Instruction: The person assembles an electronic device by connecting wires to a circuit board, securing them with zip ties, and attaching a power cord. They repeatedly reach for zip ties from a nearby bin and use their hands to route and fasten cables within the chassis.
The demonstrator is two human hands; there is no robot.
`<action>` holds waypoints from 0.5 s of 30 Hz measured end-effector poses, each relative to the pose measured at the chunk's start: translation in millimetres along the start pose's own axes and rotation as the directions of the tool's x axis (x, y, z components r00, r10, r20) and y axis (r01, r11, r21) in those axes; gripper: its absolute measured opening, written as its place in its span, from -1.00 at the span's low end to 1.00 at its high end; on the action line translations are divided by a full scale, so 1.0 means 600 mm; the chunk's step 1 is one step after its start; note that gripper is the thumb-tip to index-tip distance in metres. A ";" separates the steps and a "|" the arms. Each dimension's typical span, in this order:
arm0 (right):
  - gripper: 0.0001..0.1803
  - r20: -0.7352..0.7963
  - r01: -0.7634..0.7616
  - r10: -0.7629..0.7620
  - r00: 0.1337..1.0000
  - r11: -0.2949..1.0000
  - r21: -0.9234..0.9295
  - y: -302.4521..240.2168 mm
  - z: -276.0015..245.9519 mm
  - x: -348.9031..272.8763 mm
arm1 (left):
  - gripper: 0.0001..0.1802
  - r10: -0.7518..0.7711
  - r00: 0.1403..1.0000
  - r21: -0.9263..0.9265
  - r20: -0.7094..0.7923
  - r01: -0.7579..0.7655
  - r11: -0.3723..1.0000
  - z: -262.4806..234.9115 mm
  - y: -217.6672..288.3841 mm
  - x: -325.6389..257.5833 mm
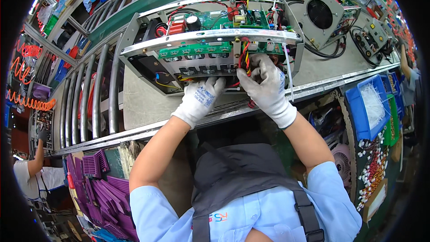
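One gloved L hand, head view, is at the lower front of the open metal chassis on the bench; fingertips hidden, can't tell what they've got. R hand is half-curled, thumb by red/yellow wires; can't tell if pinched. Front rail blocks part of the green PCB; co-worker's arm, far L, partly cut off.

Can't tell what the left hand is touching, the tips are hidden at the chassis. 2 co-workers get cropped at the sides.
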State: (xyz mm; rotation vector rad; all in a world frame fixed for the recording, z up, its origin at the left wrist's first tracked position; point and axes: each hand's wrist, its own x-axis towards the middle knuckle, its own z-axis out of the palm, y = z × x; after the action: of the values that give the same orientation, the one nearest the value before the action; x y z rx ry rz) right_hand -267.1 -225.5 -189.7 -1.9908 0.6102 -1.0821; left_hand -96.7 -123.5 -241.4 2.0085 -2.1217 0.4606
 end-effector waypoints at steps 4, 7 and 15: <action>-0.68 -0.060 0.066 -0.066 0.996 0.998 -0.003 0.014 0.013 -0.009 | -0.82 -0.054 0.996 0.068 -0.073 0.059 0.996 0.015 0.017 0.013; -0.69 -0.122 0.130 -0.133 0.984 0.991 -0.034 0.011 0.020 -0.007 | -0.72 -0.160 0.987 -0.003 0.006 0.160 0.987 0.025 0.021 0.017; -0.66 -0.234 0.383 -0.431 0.872 0.896 -0.225 0.049 0.033 0.002 | -0.76 -0.140 0.982 0.044 -0.126 0.147 0.988 0.028 0.026 0.023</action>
State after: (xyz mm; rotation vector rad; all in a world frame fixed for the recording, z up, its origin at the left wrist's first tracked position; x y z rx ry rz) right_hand -251.1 -235.5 -219.8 -2.1953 0.4421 -1.6378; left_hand -111.8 -141.6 -253.6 2.0865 -1.8973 0.6052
